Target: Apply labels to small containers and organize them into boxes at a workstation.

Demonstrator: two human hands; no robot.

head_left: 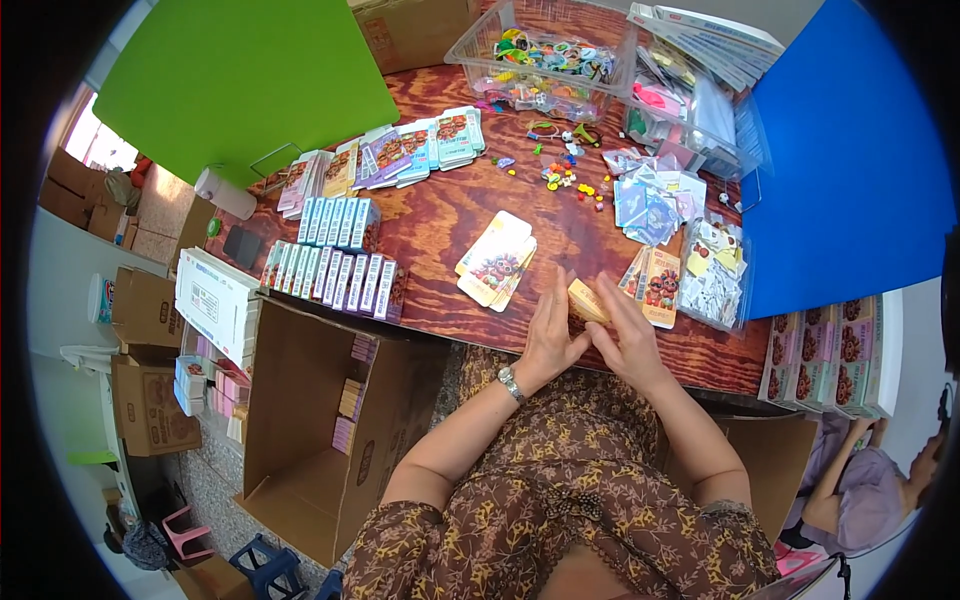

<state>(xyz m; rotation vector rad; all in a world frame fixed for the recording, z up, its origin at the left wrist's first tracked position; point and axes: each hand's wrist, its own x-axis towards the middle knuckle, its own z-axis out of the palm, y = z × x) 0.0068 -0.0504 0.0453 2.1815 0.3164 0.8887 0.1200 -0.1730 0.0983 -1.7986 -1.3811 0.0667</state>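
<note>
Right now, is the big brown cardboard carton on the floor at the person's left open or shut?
Open: the big brown cardboard carton has its flaps spread, and stacked small boxes show inside.

Flat cards (497,259) lie left of the hand-held box (587,300).

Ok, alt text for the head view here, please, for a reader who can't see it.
Seen from above, a person's left hand and right hand together hold a small tan box at the near edge of a wooden table. Rows of small upright boxes, flat printed cards and a clear bin of colourful trinkets cover the table.
</note>
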